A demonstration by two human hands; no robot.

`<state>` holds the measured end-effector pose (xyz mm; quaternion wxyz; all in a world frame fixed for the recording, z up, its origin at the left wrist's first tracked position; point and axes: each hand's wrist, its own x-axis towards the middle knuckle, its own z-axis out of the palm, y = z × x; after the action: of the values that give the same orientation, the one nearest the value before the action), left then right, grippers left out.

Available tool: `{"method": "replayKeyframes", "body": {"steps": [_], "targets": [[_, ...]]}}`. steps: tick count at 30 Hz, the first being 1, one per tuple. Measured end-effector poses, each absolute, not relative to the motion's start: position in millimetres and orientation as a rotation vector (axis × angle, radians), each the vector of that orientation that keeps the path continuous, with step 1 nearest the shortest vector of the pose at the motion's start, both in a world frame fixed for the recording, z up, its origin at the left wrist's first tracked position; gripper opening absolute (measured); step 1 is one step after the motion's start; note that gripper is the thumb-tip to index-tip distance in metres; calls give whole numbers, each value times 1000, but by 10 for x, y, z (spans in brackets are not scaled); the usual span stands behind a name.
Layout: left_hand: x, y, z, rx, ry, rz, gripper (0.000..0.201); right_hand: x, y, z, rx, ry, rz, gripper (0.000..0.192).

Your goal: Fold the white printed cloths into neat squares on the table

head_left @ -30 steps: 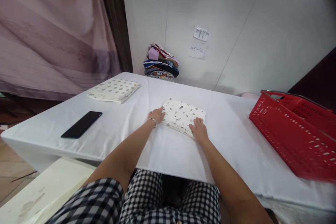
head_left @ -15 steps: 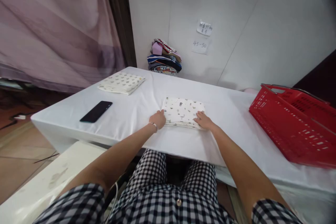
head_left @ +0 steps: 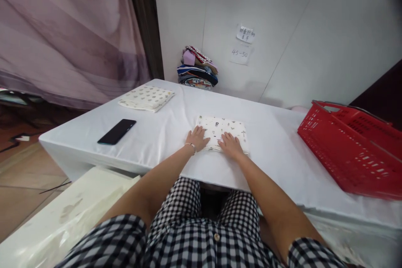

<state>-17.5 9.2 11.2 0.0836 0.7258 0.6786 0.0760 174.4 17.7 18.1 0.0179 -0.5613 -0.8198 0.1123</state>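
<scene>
Folded cloth (head_left: 226, 127): white with small printed figures, lying near the front edge of the desk (head_left: 276, 150), at its middle. Left hand (head_left: 197, 138): lying flat on the cloth's near left corner, fingers spread, holding nothing; a thin bracelet is sitting on the wrist. Right hand (head_left: 230, 145): pressing flat on the cloth's near edge, just beside the left, fingers spread, gripping nothing. Phone (head_left: 117, 131): lying face down, well to the left. Second folded cloth (head_left: 146, 97): resting at the far left corner. Red basket (head_left: 351, 150): sitting at the right end. Pile of clothes (head_left: 197, 68): standing against the wall.
</scene>
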Motion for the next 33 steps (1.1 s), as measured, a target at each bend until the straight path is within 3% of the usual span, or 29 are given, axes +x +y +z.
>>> {"method": "replayKeyframes", "body": {"steps": [5, 20, 33], "targets": [[-202, 95, 113, 2161, 2020, 237, 60, 1703, 319, 293, -1799, -2534, 469, 52], [-203, 358, 381, 2227, 2028, 75, 59, 1616, 336, 140, -1763, -2502, 349, 56], [-259, 376, 167, 2105, 2018, 140, 69, 1813, 597, 388, -1833, -2516, 445, 55]]}}
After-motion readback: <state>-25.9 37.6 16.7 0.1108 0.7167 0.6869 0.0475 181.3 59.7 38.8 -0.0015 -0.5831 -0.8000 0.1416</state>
